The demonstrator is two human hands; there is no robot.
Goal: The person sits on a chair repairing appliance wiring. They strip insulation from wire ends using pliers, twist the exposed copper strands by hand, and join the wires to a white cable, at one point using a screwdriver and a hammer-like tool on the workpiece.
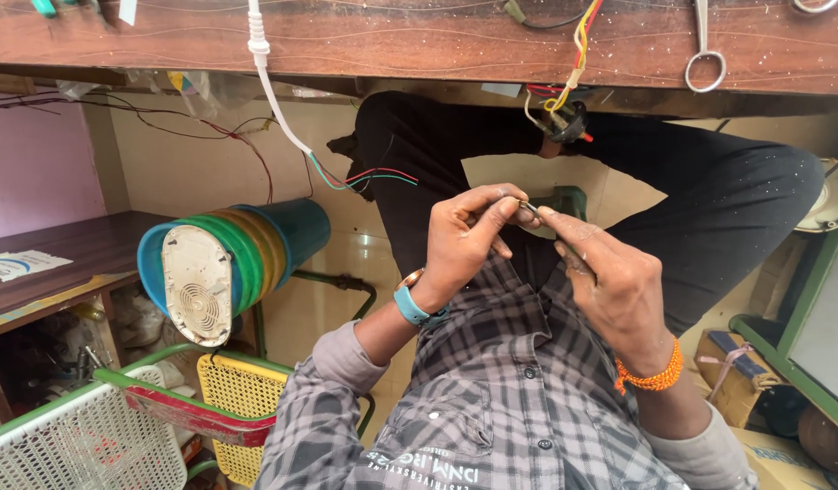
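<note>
Both hands pinch one thin metal piece [531, 210], possibly a wire end: left hand [469, 240] fingers curled shut, right hand [609, 277] fingertips closed on it.

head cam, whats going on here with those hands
A seated person in a checked shirt pinches a small, thin, metal-looking piece between both hands in front of the chest. The left hand wears a blue wristband, the right hand an orange bead bracelet. What the piece is cannot be told. A white cable with bare coloured wires hangs from the wooden workbench above, untouched.
</note>
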